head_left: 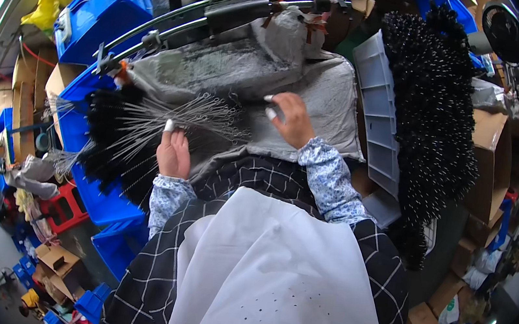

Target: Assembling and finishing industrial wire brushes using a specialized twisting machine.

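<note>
A loose bundle of thin wire-handled brushes point(174, 115), with looped wire ends and black bristles, is spread over a grey cloth-covered surface point(329, 105). My left hand point(174, 152) lies at the near side of the wires, fingers stretched out and white covering on a fingertip. Right of the loops, my right hand point(292, 122) is raised over the cloth. Its thumb and forefinger, both with white tips, are apart, and I see nothing held between them. The black bristle ends point(111, 119) fan out to the left over a blue bin.
A metal-railed machine point(213, 15) stands along the far side. On the right, a grey plastic crate point(381, 112) adjoins a big pile of black-bristled brushes point(433, 113). Blue bins point(105, 11) are at the left, a red stool point(63, 207) lower left, cardboard boxes point(491, 156) at the right.
</note>
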Demonstrator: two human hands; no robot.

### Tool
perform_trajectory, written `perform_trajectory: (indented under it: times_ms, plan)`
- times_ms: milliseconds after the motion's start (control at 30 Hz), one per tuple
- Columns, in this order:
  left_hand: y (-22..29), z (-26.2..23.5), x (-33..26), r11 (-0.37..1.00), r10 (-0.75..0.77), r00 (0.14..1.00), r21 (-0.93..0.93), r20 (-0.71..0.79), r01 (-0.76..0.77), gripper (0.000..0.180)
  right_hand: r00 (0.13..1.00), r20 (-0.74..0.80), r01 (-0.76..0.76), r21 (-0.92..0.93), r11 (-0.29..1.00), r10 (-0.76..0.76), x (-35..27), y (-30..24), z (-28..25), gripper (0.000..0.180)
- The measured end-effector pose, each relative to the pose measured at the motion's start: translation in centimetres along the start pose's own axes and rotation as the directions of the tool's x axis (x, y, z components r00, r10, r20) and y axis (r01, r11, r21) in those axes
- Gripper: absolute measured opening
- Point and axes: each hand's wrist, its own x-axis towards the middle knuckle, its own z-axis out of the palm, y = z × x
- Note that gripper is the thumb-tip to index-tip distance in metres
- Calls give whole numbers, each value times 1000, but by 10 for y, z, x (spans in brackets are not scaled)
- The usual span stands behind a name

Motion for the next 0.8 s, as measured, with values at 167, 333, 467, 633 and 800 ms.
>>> perform_trajectory:
  times_ms: [167, 333, 467, 633, 800]
  plan:
    - [16, 16, -88, 938, 40, 967, 325, 252, -123, 36, 947, 291, 82, 189, 979, -136, -7, -47, 16, 40]
    - [82, 27, -143, 55, -120, 826, 834, 551, -549, 48, 860, 365, 301, 201, 932, -356, 36, -82, 42, 57]
    - [80, 9, -127, -426, -143, 732, 627, 666, -653, 40, 776, 465, 336, 268, 903, -426, 74, -107, 102, 63]
    - [35, -31, -79, -823, -176, 767, 336, 617, -459, 35, 662, 696, 147, 243, 959, -278, 89, -104, 145, 68]
    - [54, -48, -59, -876, -158, 730, 247, 665, -414, 39, 687, 712, -2, 203, 979, -146, 96, -95, 131, 50]
